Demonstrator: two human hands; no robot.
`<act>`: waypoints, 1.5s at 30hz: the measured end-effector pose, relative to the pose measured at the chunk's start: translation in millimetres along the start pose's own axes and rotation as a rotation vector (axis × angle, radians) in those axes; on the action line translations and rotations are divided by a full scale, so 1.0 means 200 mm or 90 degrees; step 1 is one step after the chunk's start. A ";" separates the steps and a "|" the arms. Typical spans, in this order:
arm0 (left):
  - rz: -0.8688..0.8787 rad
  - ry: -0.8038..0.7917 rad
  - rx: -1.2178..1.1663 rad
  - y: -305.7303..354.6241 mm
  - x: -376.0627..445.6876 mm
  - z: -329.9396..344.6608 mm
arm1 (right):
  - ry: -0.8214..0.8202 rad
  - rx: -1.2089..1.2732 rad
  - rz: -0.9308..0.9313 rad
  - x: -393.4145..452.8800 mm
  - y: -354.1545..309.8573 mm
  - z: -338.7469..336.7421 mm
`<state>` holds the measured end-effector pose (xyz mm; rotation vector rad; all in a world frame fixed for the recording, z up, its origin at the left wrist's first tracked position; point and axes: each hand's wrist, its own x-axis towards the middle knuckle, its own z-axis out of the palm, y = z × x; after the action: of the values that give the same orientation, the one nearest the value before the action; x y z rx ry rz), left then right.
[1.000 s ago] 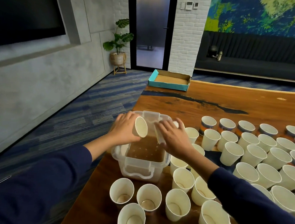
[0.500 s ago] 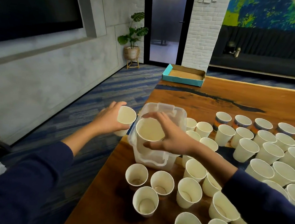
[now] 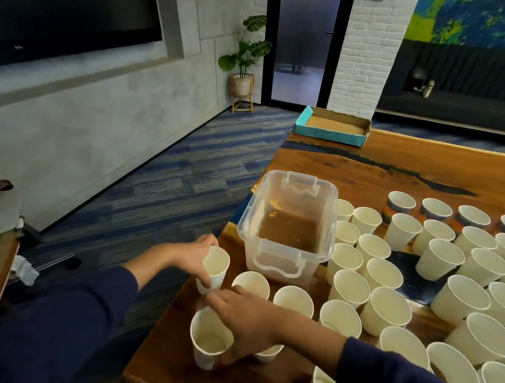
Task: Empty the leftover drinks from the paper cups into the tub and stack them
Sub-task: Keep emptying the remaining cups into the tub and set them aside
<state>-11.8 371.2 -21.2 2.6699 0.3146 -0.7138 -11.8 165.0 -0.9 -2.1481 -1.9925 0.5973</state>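
L hand (image 3: 197, 256) grips paper cup (image 3: 215, 267) near table's left edge, just left of tub (image 3: 287, 227). R hand (image 3: 244, 320) curls round near cup (image 3: 209, 340). Cups light, thin, crushable w/ squeeze; hold mid-wall, gently.

The left hand (image 3: 199, 258) is curled around a cup (image 3: 215, 268), held at about 9 o'clock. The right hand (image 3: 245, 320) reaches across toward 10 o'clock, fingers wrapped on another cup (image 3: 209, 342). Both arms wear dark blue sleeves.
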 end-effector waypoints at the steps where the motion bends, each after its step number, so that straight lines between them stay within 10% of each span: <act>1: 0.003 -0.013 -0.002 0.00 0.00 0.02 | -0.013 -0.029 -0.003 0.01 0.01 0.04; 17: -0.031 -0.121 0.260 0.20 -0.09 -0.26 | 0.067 -0.068 0.067 -0.11 0.21 -0.07; 29: 0.287 0.044 0.068 0.90 0.13 -0.43 | 0.321 -0.025 0.509 -0.81 0.76 -0.39; 45: 0.259 0.180 0.089 1.44 0.88 -0.30 | 0.370 0.061 0.911 -1.18 1.40 -0.23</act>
<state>250.5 153.0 16.7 2.8356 -0.2160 -0.2414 255.7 -89.2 -19.5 -2.8777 0.0466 0.0938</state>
